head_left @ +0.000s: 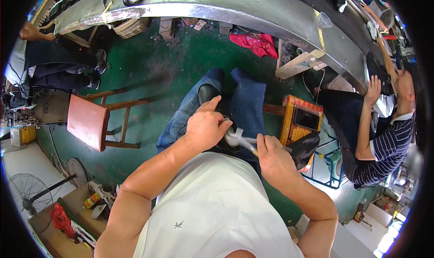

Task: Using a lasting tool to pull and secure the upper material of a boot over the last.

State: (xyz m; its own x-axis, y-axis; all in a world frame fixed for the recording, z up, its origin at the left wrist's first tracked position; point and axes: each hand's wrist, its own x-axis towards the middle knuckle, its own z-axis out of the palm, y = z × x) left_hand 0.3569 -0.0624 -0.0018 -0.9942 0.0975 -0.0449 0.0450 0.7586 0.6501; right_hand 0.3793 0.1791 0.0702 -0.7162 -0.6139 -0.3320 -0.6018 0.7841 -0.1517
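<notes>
On my lap lies a black shoe (pixel 208 93), its rounded toe end toward my knees and much of it hidden under my left hand. My left hand (pixel 205 126) is bent over the shoe, thumb and fingers curled close together; what they pinch, if anything, does not show. A silver metal tool with a rounded head, like a hammer (pixel 233 138), sits beside my left thumb over the lap. My right hand (pixel 275 157) is closed round its handle end, palm down. Blue denim (pixel 185 106) covers my legs.
A brown-topped stool (pixel 88 121) stands at left. At right, a stool with a woven yellow top (pixel 289 129) bears a phone (pixel 306 119) beside a black item (pixel 305 149). A long metal-edged bench (pixel 217 14) curves across the front. A person in a striped shirt (pixel 389 143) sits at right.
</notes>
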